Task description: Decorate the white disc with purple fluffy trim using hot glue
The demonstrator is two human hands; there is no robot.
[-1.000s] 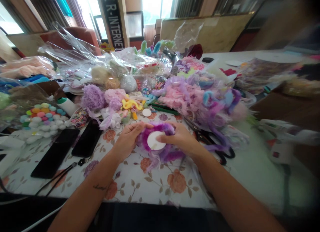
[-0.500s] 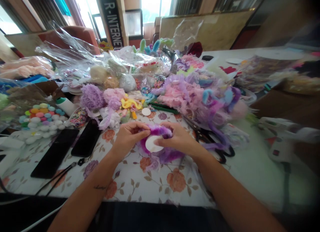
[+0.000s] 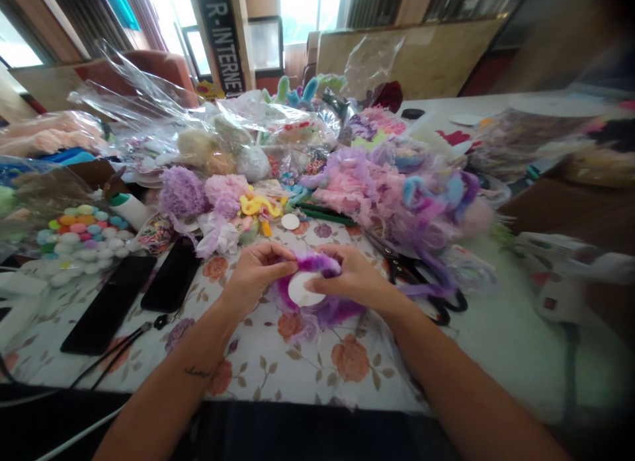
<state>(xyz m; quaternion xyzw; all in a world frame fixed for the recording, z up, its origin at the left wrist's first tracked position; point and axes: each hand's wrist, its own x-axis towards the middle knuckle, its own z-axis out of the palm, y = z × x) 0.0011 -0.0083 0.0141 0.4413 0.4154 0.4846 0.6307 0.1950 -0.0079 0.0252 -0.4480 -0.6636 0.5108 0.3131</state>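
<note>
Just above the flowered cloth [image 3: 268,381], a round white disc [image 3: 303,290] is surrounded by fuzzy purple trim [image 3: 346,309]. My left hand [image 3: 258,270] pinches the trim at the disc's upper left, thumb and fingertips together. On the other side, my right hand [image 3: 354,276] has its thumb on the disc's face and its fingers behind the trim, gripping both. Pale lilac strands hang below the disc. A second white disc [image 3: 290,221] lies flat on the cloth beyond my hands.
Black-handled scissors [image 3: 411,269] lie right of my hands. Two dark phones [image 3: 109,305] [image 3: 171,276] and black cords are at the left. Pink and purple fabric [image 3: 362,190], pompoms [image 3: 84,239] and plastic bags are heaped behind. A white glue gun [image 3: 555,282] stands at far right.
Both hands keep their holds. The held disc has shifted very slightly down, and the trim along its top has moved a little.
</note>
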